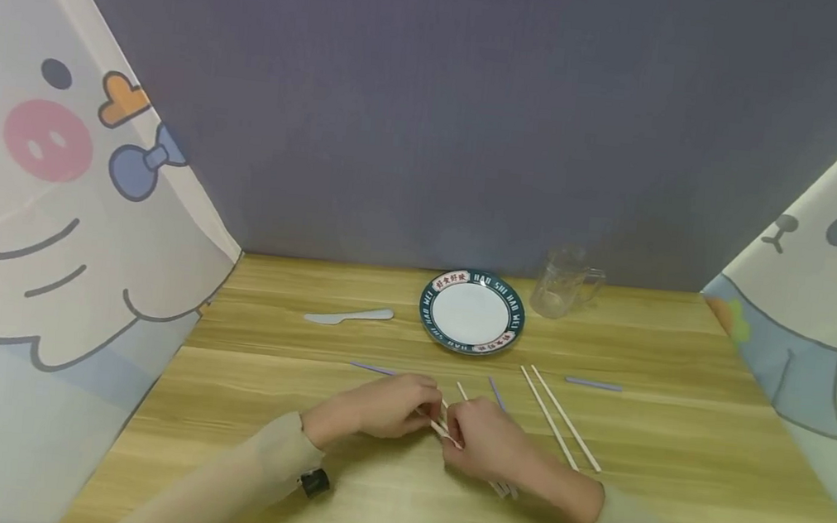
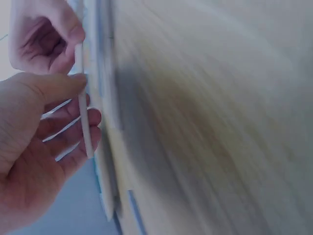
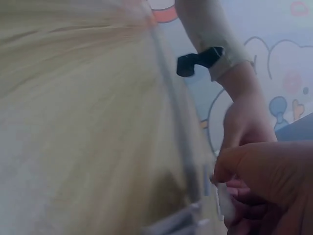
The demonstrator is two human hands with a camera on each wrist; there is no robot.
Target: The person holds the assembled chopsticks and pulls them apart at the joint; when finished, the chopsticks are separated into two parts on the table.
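Observation:
A short, thin white stick (image 2: 84, 115) is held between both hands, a little above the table. My left hand (image 1: 398, 405) pinches it between thumb and fingers. The right hand (image 1: 485, 440) pinches the same stick close by, its fingers near the left fingertips. Whether the stick is a straw or a chopstick, I cannot tell. More white sticks (image 1: 463, 390) lie on the table and pass beneath the right hand. A purple stick (image 1: 497, 393) lies just beyond that hand, and another purple stick (image 1: 372, 368) runs behind the left hand, partly hidden.
Two long white sticks (image 1: 565, 420) lie side by side to the right. Beyond them is a short purple-grey stick (image 1: 593, 384). A green-rimmed plate (image 1: 430, 321), a clear glass mug (image 1: 556, 290) and a white knife (image 1: 349, 316) are farther back, before a dark wall (image 1: 430, 130).

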